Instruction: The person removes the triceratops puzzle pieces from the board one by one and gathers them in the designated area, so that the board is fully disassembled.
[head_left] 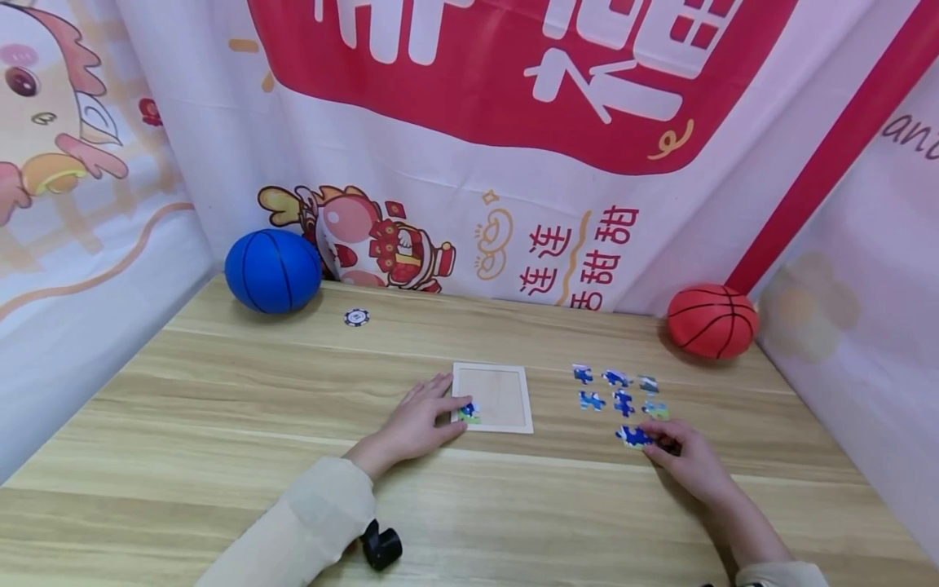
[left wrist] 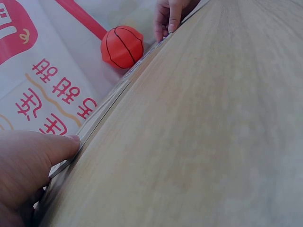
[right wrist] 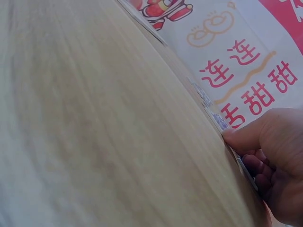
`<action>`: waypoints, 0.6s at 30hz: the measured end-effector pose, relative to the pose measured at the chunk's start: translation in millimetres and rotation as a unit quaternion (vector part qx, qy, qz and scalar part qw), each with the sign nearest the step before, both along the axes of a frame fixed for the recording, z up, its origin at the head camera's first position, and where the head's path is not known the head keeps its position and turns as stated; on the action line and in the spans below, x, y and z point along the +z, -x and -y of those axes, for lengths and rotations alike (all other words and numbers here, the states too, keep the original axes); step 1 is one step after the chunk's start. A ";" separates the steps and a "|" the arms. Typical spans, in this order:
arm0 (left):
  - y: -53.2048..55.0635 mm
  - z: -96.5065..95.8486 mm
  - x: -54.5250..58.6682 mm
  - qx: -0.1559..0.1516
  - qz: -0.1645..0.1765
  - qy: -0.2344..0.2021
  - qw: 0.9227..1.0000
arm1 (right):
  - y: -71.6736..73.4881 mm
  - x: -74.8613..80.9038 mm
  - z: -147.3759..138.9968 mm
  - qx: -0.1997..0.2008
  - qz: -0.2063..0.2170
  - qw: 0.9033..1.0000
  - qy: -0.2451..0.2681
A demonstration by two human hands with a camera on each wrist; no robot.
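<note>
A square puzzle frame [head_left: 526,399] with a pale rim lies in the middle of the table. One puzzle piece [head_left: 469,416], blue and green, sits in its lower left corner. My left hand [head_left: 418,421] rests over the frame's left side, fingers fairly straight, thumb and a fingertip at that piece. Further right, my right hand [head_left: 689,461] pinches a blue puzzle piece [head_left: 632,437] by its right end, close over the wood. Just beyond it, several loose puzzle pieces [head_left: 623,402] lie in two rows. In the right wrist view the thumb [right wrist: 241,137] is low at the tabletop.
A blue ball [head_left: 273,271] stands at the back left, with a round black-and-white chip [head_left: 357,317] near it. At the back right is a red ball [head_left: 713,320]. A printed cloth [head_left: 411,163] hangs behind the table [head_left: 220,424].
</note>
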State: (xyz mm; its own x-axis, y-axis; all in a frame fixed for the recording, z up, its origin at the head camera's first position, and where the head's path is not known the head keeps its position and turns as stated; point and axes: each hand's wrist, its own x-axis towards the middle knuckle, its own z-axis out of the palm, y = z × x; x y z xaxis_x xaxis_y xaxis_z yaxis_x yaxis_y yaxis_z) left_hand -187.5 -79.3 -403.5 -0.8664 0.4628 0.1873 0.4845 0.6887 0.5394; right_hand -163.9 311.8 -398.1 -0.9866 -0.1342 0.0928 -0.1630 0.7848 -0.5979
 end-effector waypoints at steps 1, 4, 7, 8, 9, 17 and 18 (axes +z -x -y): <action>0.1 0.1 0.0 0.000 0.000 0.000 1.000 | 0.2 0.0 0.0 -0.001 0.003 1.000 -0.001; 0.3 0.4 0.7 -0.001 -0.002 0.001 1.000 | 0.5 0.5 0.4 -0.001 0.005 1.000 -0.002; 0.4 0.8 1.3 -0.001 -0.002 0.001 1.000 | 0.6 1.2 1.8 0.001 0.003 1.000 0.000; 0.4 0.8 1.4 -0.001 -0.002 0.001 1.000 | 0.6 1.8 2.3 -0.001 0.004 1.000 0.000; 0.4 0.9 1.5 -0.001 -0.002 0.002 1.000 | 0.6 2.5 2.9 -0.003 0.006 1.000 0.003; -0.3 0.6 1.3 -0.002 0.003 0.005 1.000 | 0.6 19.4 4.8 -0.028 0.048 0.995 0.088; -0.4 0.5 1.3 -0.002 0.004 0.005 1.000 | 1.2 22.9 5.6 -0.026 0.041 0.995 0.085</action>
State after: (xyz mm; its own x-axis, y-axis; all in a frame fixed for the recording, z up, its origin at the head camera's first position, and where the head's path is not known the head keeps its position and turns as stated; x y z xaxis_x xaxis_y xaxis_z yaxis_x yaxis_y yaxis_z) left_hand -187.0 -79.8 -402.2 -0.8655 0.4689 0.1765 0.4840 0.6917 0.5360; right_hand -165.1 306.2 -375.2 -0.9971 -0.0714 0.0281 -0.0691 0.6774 -0.7323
